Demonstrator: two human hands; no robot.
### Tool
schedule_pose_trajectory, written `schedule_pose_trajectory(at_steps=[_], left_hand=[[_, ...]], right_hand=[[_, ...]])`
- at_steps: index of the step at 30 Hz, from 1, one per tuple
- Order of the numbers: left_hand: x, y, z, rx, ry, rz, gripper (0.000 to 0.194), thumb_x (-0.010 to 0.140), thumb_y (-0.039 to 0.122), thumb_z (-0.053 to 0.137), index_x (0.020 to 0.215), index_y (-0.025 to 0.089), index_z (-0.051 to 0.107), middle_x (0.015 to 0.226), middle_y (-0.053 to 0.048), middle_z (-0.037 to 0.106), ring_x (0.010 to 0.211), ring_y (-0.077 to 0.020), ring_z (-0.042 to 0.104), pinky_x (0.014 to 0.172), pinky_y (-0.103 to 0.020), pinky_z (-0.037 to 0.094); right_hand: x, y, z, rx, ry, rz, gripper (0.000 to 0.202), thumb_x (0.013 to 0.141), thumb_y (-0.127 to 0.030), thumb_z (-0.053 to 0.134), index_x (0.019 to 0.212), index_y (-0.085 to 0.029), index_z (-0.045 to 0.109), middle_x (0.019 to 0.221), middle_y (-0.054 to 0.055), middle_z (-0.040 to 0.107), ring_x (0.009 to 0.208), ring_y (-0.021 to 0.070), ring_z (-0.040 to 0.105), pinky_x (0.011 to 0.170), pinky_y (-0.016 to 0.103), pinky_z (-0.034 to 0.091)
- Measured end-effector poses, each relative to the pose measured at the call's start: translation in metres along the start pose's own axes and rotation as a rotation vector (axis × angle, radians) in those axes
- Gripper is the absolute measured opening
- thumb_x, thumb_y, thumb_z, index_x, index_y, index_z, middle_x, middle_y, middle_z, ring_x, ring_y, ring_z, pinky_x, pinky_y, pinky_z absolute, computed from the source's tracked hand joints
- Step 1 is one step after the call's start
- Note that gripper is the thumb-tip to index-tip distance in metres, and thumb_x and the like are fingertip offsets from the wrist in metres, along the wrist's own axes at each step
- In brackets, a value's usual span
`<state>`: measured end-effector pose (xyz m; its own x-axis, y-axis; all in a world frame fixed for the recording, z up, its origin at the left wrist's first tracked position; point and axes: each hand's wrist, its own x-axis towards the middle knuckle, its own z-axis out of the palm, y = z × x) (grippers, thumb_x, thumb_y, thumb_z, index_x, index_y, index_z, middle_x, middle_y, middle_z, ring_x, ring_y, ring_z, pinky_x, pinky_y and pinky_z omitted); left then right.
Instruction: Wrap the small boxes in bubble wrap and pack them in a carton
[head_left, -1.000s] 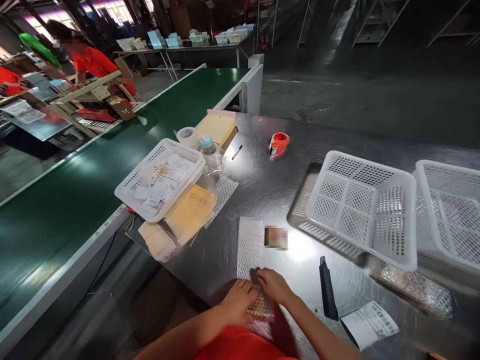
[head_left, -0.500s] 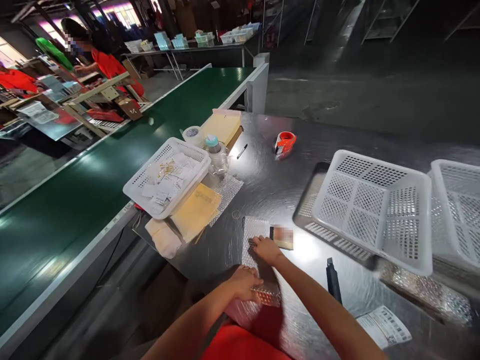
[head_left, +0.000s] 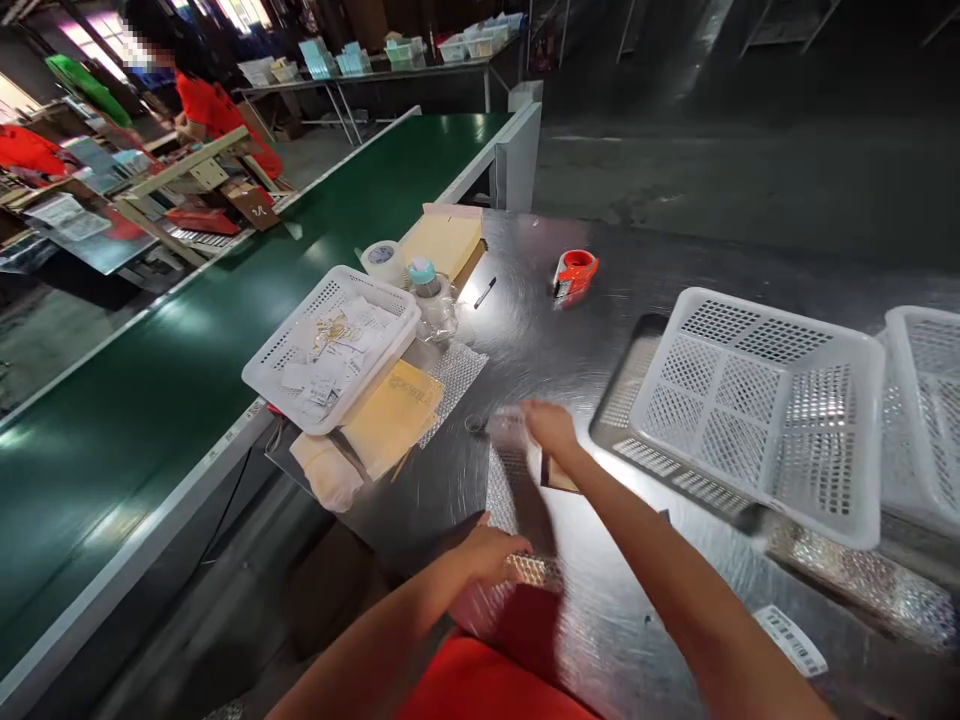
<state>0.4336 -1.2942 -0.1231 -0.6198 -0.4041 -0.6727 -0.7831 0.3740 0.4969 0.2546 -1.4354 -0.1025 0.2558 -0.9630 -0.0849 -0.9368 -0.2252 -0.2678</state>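
Note:
A strip of bubble wrap (head_left: 502, 490) lies on the metal table in front of me. Its near part is rolled, and my left hand (head_left: 491, 552) is closed on this roll near the table's front edge. At the strip's far end is my right hand (head_left: 550, 425), its fingers curled on the lifted, blurred end of the wrap. A small framed picture (head_left: 559, 475) lies under my right wrist, mostly hidden. The handle of a black tool is covered by my right forearm.
White baskets stand at the right (head_left: 750, 420) and left (head_left: 330, 350), the left one holding small packets. Yellow envelopes (head_left: 394, 415), a bottle (head_left: 435, 300), a pen (head_left: 485, 292) and a red tape dispenser (head_left: 576, 275) lie around. Beyond runs a green conveyor (head_left: 375, 190); a person in red stands past it.
My right hand has moved forward along the wrap and its far end has risen. My right forearm now covers the black tool and part of the picture. My left hand has shifted slightly.

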Motion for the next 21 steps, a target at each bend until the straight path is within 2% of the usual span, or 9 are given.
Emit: schedule_pose_trajectory(at_steps=[1,3,5,6,9,11,13,16,21], left_hand=[[0.001,0.000,-0.001,0.005,-0.004,0.001,0.040,0.089,0.035,0.062,0.128,0.028,0.058,0.121,-0.008,0.069,0.117,-0.0290,0.061,0.115,-0.061,0.021],[0.003,0.000,-0.004,0.016,0.008,0.010,0.037,0.088,0.034,0.062,0.125,0.028,0.061,0.125,-0.007,0.067,0.118,-0.0280,0.059,0.115,-0.057,0.025],[0.003,0.001,-0.008,0.035,0.060,0.020,0.036,0.088,0.036,0.062,0.123,0.028,0.062,0.128,-0.008,0.063,0.119,-0.0281,0.057,0.110,-0.051,0.034],[0.004,0.001,-0.011,0.043,0.090,0.023,0.035,0.089,0.037,0.061,0.123,0.027,0.063,0.128,-0.009,0.062,0.118,-0.0283,0.057,0.107,-0.047,0.038],[0.006,0.000,-0.021,0.063,0.151,0.022,0.029,0.091,0.031,0.055,0.116,0.022,0.066,0.117,-0.010,0.066,0.113,-0.0270,0.058,0.100,-0.041,0.042],[0.010,-0.003,-0.027,0.065,0.168,0.031,0.026,0.092,0.026,0.053,0.113,0.022,0.067,0.114,-0.007,0.069,0.112,-0.0239,0.059,0.101,-0.038,0.040],[0.015,-0.006,-0.031,0.060,0.180,0.039,0.026,0.093,0.025,0.052,0.114,0.024,0.066,0.116,-0.004,0.070,0.113,-0.0210,0.059,0.102,-0.036,0.039],[0.024,-0.011,-0.035,0.062,0.189,0.027,0.027,0.094,0.025,0.050,0.115,0.027,0.067,0.117,0.000,0.071,0.111,-0.0181,0.060,0.101,-0.033,0.039],[0.038,-0.022,-0.034,0.118,0.213,-0.053,0.026,0.092,0.025,0.051,0.107,0.025,0.072,0.113,-0.004,0.070,0.110,-0.0217,0.058,0.099,-0.036,0.041]], right_hand=[[0.014,0.008,-0.018,0.006,0.097,0.086,0.039,0.093,-0.016,0.037,0.128,-0.008,0.052,0.130,0.028,0.054,0.116,0.0335,0.056,0.093,0.054,0.044],[0.022,0.015,-0.045,0.130,0.443,0.179,0.048,0.095,-0.024,0.036,0.140,-0.007,0.038,0.144,0.029,0.041,0.130,0.0355,0.044,0.101,0.058,0.039],[-0.003,0.008,-0.050,0.287,0.690,0.073,0.049,0.095,-0.029,0.041,0.140,-0.011,0.037,0.144,0.023,0.043,0.133,0.0313,0.042,0.104,0.053,0.041],[-0.026,0.000,-0.042,0.342,0.723,-0.022,0.046,0.094,-0.028,0.043,0.137,-0.014,0.040,0.141,0.021,0.046,0.132,0.0286,0.044,0.104,0.050,0.043],[-0.118,-0.028,0.012,0.361,0.618,-0.174,0.032,0.093,-0.022,0.046,0.124,-0.017,0.052,0.126,0.016,0.058,0.118,0.0244,0.054,0.096,0.043,0.050],[-0.177,-0.043,0.060,0.303,0.495,-0.183,0.030,0.092,-0.016,0.043,0.119,-0.019,0.057,0.120,0.013,0.063,0.111,0.0230,0.058,0.091,0.040,0.051],[-0.218,-0.053,0.103,0.224,0.397,-0.154,0.035,0.089,-0.011,0.042,0.118,-0.019,0.061,0.121,0.013,0.065,0.115,0.0244,0.057,0.094,0.043,0.049],[-0.237,-0.061,0.141,0.086,0.296,-0.138,0.038,0.088,-0.010,0.045,0.118,-0.021,0.064,0.139,0.012,0.057,0.132,0.0290,0.046,0.104,0.050,0.041],[-0.213,-0.058,0.144,0.017,0.140,-0.146,0.037,0.090,-0.011,0.047,0.120,-0.026,0.063,0.144,0.008,0.054,0.136,0.0281,0.044,0.106,0.054,0.040]])
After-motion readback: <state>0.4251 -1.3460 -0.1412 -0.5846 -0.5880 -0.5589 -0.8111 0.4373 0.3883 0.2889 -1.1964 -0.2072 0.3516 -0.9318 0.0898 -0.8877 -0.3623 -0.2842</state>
